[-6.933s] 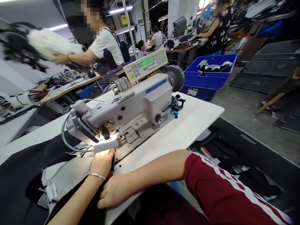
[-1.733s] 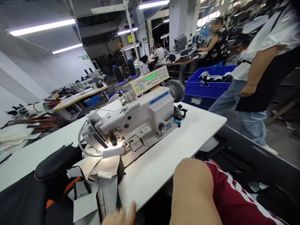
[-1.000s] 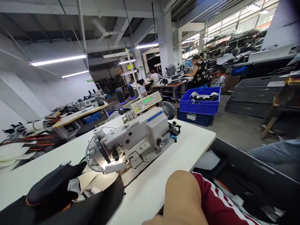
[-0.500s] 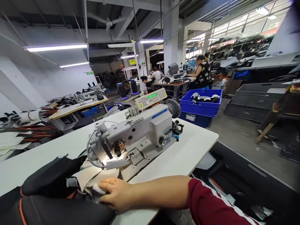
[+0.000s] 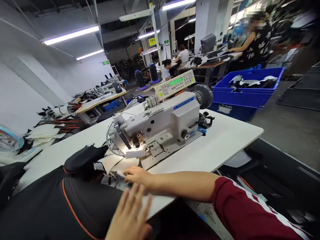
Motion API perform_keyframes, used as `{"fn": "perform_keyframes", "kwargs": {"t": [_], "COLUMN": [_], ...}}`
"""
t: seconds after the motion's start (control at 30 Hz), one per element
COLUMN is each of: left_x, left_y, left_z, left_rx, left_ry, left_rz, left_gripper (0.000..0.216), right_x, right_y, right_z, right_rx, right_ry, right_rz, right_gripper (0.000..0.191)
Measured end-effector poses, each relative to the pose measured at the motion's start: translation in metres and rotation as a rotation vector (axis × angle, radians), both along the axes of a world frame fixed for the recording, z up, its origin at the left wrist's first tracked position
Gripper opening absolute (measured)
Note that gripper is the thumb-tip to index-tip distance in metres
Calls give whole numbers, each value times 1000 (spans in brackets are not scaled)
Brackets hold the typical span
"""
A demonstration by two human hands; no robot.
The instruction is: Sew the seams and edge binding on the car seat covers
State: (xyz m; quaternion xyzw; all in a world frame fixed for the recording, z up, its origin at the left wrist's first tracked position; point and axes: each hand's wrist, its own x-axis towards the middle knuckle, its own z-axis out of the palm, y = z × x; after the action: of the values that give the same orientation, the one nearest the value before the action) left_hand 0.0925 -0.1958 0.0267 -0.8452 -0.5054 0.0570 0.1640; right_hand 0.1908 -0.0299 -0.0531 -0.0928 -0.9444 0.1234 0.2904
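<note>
My right hand (image 5: 137, 174), on a red-sleeved arm reaching across from the right, pinches a white fabric edge (image 5: 119, 173) just in front of the lit needle area (image 5: 136, 142) of a white sewing machine (image 5: 162, 118). My left hand (image 5: 130, 216) lies flat at the bottom, fingers spread, partly on a black cover with orange piping (image 5: 75, 200) and partly on the white table (image 5: 225, 140). It is slightly blurred. The cover is bunched up to the left of the needle.
A blue crate (image 5: 247, 91) with fabric pieces stands on the floor to the right. Two dark thread cones (image 5: 140, 80) stand behind the machine's control panel (image 5: 175, 83). Heaped cut pieces (image 5: 50, 130) and a fan (image 5: 7, 140) are at the left. Other people work at far tables.
My left hand has come into view and now rests on the black cover. My right hand stays on the white edge near the needle. The view has tilted down and shifted left.
</note>
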Motion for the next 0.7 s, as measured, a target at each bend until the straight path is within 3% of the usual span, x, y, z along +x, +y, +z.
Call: {"fn": "perform_keyframes", "kwargs": {"t": [0.1, 0.17, 0.23, 0.3, 0.33, 0.4, 0.47, 0.5, 0.6, 0.7], "left_x": [-8, -18, -32, -45, -49, -50, -42, -37, -27, -29], "left_y": [3, 13, 26, 40, 45, 54, 59, 62, 69, 76], "left_z": [19, 46, 78, 103, 108, 103, 77, 61, 21, 8], "left_rx": [-193, -386, -523, -488, -373, -49, 144, 137, 187, 229], "left_ry": [141, 177, 148, 172, 226, 337, 346, 312, 223, 203], "left_rz": [285, 406, 446, 509, 533, 487, 308, 196, 199, 234], "left_gripper": [50, 27, 18, 19, 22, 33, 42, 45, 46, 40], "right_x": [4, 8, 9, 6, 4, -4, -11, -14, -18, -16], "right_y": [-3, -6, -7, -7, -6, -3, 0, 2, 4, 6], "right_z": [5, 9, 12, 16, 19, 24, 30, 32, 35, 37], "right_rx": [-73, -83, -74, -87, -108, -155, -217, -253, -351, -446], "right_ry": [-9, -30, -34, -24, -33, -72, -113, -123, -124, -104], "right_rz": [-5, 9, 28, 21, 2, -68, -152, -191, -280, -320], "right_gripper": [32, 36, 39, 41, 39, 29, 26, 26, 26, 27]}}
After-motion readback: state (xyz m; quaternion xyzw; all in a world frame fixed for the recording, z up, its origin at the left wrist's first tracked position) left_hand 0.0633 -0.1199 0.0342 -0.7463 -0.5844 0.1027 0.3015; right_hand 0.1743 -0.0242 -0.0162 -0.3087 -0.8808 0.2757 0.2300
